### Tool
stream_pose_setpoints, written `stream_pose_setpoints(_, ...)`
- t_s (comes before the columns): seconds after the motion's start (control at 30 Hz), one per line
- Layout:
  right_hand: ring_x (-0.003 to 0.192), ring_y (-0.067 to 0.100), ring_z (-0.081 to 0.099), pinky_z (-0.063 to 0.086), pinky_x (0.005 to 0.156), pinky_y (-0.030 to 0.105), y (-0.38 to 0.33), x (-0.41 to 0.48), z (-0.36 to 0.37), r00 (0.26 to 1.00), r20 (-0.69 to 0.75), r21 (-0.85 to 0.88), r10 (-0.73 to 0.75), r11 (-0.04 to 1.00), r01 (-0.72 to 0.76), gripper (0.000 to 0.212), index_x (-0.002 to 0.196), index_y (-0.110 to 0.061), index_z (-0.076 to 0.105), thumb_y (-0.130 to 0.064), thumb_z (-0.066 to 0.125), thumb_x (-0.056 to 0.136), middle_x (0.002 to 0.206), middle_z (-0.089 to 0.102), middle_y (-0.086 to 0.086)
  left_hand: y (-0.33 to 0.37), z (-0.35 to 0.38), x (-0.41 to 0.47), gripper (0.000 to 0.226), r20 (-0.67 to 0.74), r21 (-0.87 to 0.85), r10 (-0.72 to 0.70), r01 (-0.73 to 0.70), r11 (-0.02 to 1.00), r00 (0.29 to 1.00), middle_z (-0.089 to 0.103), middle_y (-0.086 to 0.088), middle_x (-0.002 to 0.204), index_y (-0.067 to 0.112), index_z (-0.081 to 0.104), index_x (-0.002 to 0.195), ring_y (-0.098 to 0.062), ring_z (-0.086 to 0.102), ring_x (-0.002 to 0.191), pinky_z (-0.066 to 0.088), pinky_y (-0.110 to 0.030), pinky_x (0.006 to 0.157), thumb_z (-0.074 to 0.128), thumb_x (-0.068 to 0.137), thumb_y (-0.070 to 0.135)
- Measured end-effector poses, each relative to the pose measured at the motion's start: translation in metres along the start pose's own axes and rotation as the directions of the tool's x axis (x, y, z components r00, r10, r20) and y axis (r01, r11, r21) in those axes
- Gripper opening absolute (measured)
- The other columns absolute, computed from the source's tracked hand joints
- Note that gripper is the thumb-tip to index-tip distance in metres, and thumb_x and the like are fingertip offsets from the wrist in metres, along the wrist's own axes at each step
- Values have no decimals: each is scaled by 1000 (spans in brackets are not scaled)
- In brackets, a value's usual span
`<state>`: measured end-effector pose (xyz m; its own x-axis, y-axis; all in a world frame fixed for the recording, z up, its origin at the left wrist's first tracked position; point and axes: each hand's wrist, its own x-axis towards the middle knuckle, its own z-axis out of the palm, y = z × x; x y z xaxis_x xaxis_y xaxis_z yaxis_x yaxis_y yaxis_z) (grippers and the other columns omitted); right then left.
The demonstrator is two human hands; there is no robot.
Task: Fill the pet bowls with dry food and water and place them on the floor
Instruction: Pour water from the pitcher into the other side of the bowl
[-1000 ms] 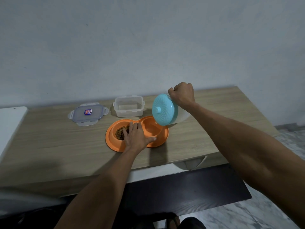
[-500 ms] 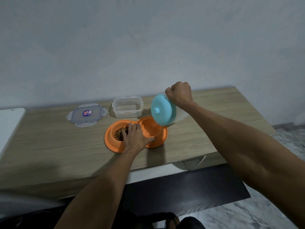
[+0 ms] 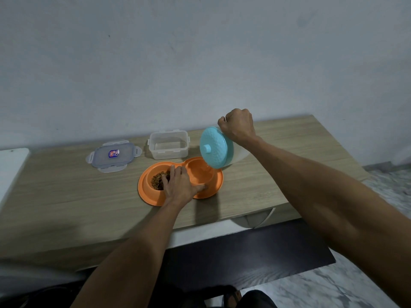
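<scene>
1. A plain grey-blue wall (image 3: 200, 63) fills the upper half of the view. Marbled floor (image 3: 333, 285) shows at the lower right, and a dark panel below the table hides whatever lies under it.
2. A wooden table (image 3: 66, 196) runs across the middle. Its left end is cut off by the frame and partly covered by a white board (image 3: 11, 165); its near edge is lost in shadow at the left.
3. The right hand (image 3: 239, 127) is closed in a fist around the top of a jug (image 3: 239, 155), over the table's back edge right of centre. The handle cannot be seen inside the fist, and most of the pale body is hidden behind the jug's teal lid (image 3: 214, 147), which faces the camera, so the jug is tipped toward the bowl.
4. An orange double bowl (image 3: 146, 192) sits near the middle of the table. Its left well holds kibble (image 3: 158, 180); its right well lies directly below the lid. Whether water is in it or falling is too faint to tell.
5. The left hand (image 3: 180, 185) lies flat, fingers spread, pressing on the ridge between the wells and covering part of the kibble.
6. A clear box (image 3: 168, 145), apparently empty, stands behind the bowl near the back edge.
7. Its flat cover (image 3: 113, 155) lies to its left, the sticker unreadable.
</scene>
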<state>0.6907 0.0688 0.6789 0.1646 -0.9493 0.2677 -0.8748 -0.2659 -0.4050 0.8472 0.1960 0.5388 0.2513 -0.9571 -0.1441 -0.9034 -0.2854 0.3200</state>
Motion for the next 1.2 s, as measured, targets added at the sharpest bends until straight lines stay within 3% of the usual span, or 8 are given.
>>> stream_pose_setpoints(1.2,53,27,35,31,62,33,-4,2,-4,999,-3,-23,-43,999,42,48,46,-8,34,-19,52,89,42,29,5,3,-4,-2,106,10,1,-8,8,1000,1000,28,-6,158,10,29,149,-26,10,151,13,-60,117,64,71,72)
